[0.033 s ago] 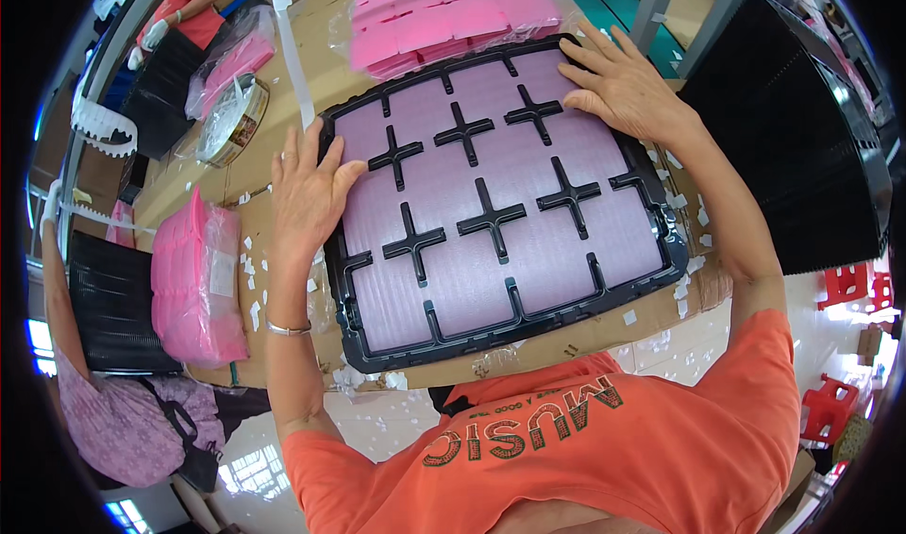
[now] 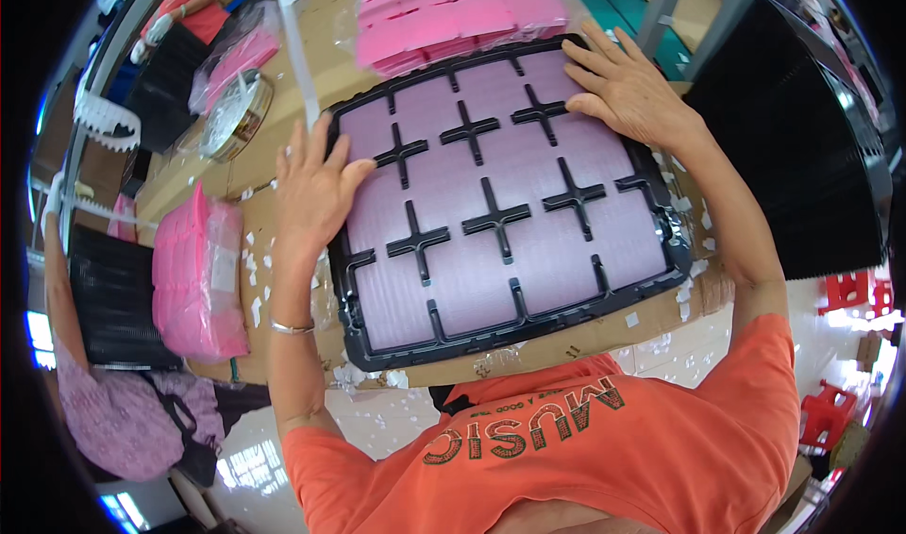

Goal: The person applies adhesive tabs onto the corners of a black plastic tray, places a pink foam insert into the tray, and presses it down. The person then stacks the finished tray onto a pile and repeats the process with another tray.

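Observation:
A black plastic tray (image 2: 453, 347) with raised cross-shaped dividers lies in front of me on the cardboard-covered table. Pale lilac foam sheet (image 2: 444, 190) shows in the spaces between its dividers. My left hand (image 2: 316, 180) rests on the tray's left rim, fingers stretched and thumb pointing inward over the foam. At the far right corner, my right hand (image 2: 628, 91) lies on the rim with its fingers spread. Neither hand is wrapped round anything. Just beyond the tray sits a plastic-wrapped stack of pink foam pieces (image 2: 453, 25).
A wrapped pink foam bundle (image 2: 196, 279) stands at the left, beside black stacked trays (image 2: 113, 298). A roll of tape (image 2: 241, 119) lies farther back. Tall black tray stacks (image 2: 788, 147) rise at the right. White scraps litter the table. Co-workers are at the left, near a sleeve (image 2: 193, 10).
The whole view has shifted very slightly. Both hands keep the same places on the tray's rim, and nothing has been picked up or let go.

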Tool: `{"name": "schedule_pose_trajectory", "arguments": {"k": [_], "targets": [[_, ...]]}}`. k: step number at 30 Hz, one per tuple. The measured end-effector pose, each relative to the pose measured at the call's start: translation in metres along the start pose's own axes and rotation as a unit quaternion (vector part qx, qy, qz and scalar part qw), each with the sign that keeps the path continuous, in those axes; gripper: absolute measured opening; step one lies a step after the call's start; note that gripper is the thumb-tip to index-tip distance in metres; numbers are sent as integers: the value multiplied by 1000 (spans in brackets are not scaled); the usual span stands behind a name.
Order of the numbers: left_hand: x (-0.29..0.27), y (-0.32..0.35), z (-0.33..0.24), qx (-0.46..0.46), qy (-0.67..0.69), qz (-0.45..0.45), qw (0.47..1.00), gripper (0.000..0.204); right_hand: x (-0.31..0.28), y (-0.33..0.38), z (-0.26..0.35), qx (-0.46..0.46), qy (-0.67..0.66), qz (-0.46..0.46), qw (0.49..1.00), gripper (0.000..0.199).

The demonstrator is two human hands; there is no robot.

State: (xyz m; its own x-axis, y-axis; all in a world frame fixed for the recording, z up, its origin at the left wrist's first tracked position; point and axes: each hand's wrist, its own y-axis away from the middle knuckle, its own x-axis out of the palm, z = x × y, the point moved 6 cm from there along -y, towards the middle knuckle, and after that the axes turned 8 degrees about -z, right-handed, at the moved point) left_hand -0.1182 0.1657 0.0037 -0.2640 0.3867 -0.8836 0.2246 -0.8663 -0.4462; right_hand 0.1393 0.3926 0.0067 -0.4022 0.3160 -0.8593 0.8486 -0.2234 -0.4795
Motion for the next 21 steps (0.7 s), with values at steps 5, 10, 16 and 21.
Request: {"name": "schedule_pose_trajectory", "arguments": {"k": [5, 10, 16, 21], "targets": [[-8, -1, -6, -3, -17, -22, 1000, 58, 3, -5, 1, -30, 18, -5, 999, 58], [-6, -3, -11, -2, -42, -18, 999, 56, 4, -6, 2, -3, 32, -10, 999, 63], [5, -16, -9, 4, -45, -27, 999, 53, 6, -5, -5, 28, 56, 25, 998, 64], [3, -14, -15, 14, -1, -9, 1000, 51, -5, 7, 6, -14, 44, -4, 999, 56]]}}
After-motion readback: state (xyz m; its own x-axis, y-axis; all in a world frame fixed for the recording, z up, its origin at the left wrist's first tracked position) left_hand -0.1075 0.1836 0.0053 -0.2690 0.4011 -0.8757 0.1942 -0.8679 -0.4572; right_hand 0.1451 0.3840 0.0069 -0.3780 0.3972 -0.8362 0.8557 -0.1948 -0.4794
